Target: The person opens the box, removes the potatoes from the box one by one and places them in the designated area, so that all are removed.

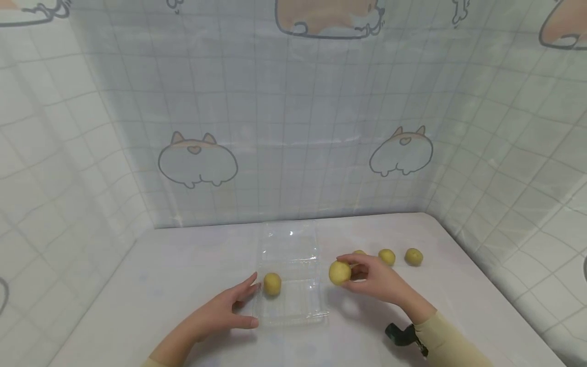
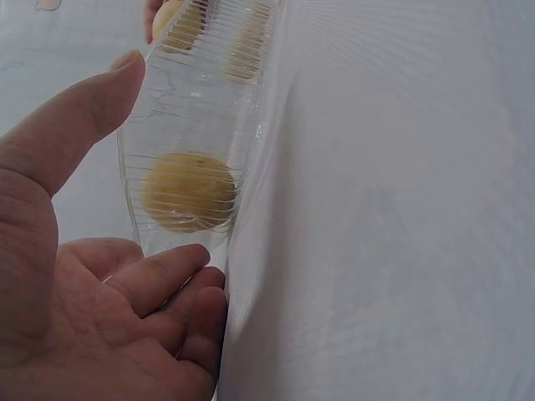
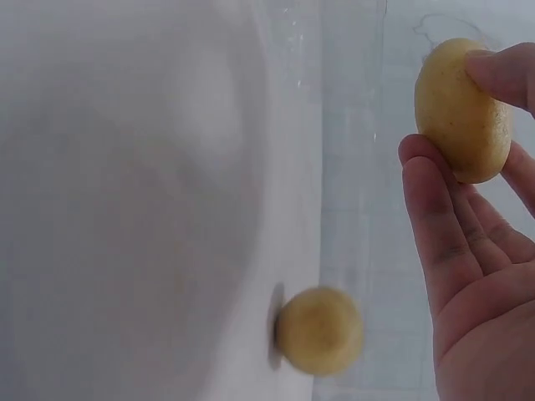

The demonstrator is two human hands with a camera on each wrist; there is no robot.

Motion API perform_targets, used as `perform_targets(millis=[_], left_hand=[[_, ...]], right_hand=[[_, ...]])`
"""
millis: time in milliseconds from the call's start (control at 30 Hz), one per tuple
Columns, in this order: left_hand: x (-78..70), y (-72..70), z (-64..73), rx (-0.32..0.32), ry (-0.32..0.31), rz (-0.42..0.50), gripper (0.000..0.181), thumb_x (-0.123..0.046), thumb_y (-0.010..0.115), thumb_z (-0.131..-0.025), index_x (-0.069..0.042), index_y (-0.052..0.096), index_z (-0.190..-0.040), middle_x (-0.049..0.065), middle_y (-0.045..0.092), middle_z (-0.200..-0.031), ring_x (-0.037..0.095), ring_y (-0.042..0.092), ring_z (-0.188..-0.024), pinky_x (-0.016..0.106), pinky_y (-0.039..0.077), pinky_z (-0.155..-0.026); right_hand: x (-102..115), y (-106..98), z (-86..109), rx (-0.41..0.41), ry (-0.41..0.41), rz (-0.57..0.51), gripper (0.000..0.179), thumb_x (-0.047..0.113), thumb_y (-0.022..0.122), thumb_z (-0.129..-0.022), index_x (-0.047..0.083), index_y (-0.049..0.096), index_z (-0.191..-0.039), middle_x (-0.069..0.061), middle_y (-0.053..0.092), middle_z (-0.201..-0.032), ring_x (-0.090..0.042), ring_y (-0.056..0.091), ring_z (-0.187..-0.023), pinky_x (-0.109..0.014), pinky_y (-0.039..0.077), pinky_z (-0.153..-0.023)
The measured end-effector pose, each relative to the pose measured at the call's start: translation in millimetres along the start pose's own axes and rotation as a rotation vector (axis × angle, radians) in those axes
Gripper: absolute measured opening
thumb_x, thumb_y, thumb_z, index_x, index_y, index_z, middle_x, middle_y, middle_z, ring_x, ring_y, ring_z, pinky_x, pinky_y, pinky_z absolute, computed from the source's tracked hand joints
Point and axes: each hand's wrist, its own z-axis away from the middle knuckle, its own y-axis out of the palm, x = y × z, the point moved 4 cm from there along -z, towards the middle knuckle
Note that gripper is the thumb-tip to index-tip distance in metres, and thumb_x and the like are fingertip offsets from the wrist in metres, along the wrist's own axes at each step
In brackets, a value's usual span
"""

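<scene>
Head view: just to the right of a clear plastic box (image 1: 302, 305), the right hand (image 1: 376, 278) pinches a potato (image 1: 340, 273) between thumb and fingertips, its fingers parted only as far as the potato is wide. The right wrist view shows that potato raised off the counter (image 1: 183, 275). At the left side of the box, the left hand (image 1: 224, 308) is spread, thumb and fingers well apart, gripping nothing; whether it touches the plastic I cannot tell. The lid (image 1: 290, 242) lies folded back on the far side of the box. Inside the box, near its left wall, sits a second potato (image 1: 272, 284). To the right of the box, on the counter, are a half-hidden potato (image 1: 359, 252) behind the hand, a middle potato (image 1: 387, 257) and, farthest out, an outer potato (image 1: 414, 257).

The potatoes look firm, smooth and fairly light, so a pinch across the middle of the sides should hold without squeezing; near the rounded ends one might slip or roll. The box seems thin and flexible, probably light enough to slide when bumped. It is best steadied by its side walls with flat fingers, since a hard grip could buckle it.
</scene>
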Motion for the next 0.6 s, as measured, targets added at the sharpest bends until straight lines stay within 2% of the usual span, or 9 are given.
perform_targets(millis=[233,400,600], left_hand=[[0.3,-0.1,0.0,0.002,0.001,0.017,0.101,-0.037,0.08,-0.084,-0.017,0.017,-0.16,0.001,0.04,-0.154,0.033,0.045,-0.134,0.053,0.035,-0.108],[0.2,-1.0,1.0,0.001,-0.002,0.019,0.101,-0.036,0.08,-0.084,-0.016,0.016,-0.16,0.003,0.039,-0.154,0.035,0.046,-0.132,0.054,0.035,-0.108],[0.2,-1.6,1.9,-0.002,0.003,0.024,0.101,-0.035,0.08,-0.084,-0.016,0.016,-0.16,0.003,0.039,-0.154,0.036,0.046,-0.132,0.054,0.035,-0.108]], right_hand=[[-8.8,-8.5,11.9,-0.013,-0.024,0.006,0.054,0.014,0.081,-0.083,0.009,0.061,-0.133,-0.006,0.061,-0.127,-0.018,0.067,-0.099,-0.031,0.056,-0.086],[-14.4,-12.9,19.2,-0.032,0.007,0.017,0.055,0.017,0.082,-0.082,0.011,0.061,-0.133,-0.002,0.064,-0.125,-0.016,0.067,-0.097,-0.03,0.056,-0.085],[-22.9,-16.8,25.0,-0.044,0.04,0.038,0.057,0.021,0.083,-0.082,0.01,0.062,-0.134,-0.003,0.064,-0.126,-0.016,0.068,-0.095,-0.031,0.056,-0.084]])
